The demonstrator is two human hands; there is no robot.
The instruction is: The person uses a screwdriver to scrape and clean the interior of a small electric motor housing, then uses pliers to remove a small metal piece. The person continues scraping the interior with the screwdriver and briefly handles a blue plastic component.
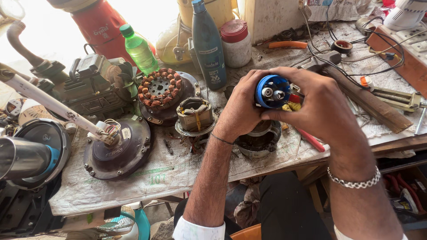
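Observation:
Both hands hold a small blue round part (271,91) with two metal terminals on its face and red and yellow wires beside it. My left hand (240,109) grips it from the left. My right hand (313,104) wraps over it from the right, fingers across the top. Directly below the hands sits a round metal motor housing (260,142) on the workbench. A red-handled tool (311,141) lies beside that housing, partly hidden under my right wrist.
The bench holds a copper-wound stator (160,89), a small coil block (195,116), a dark fan motor (118,149) with a white rod, a blue bottle (208,44), a green bottle (138,50), a white jar (235,42), a wooden-handled hammer (360,93) and black cables (378,53).

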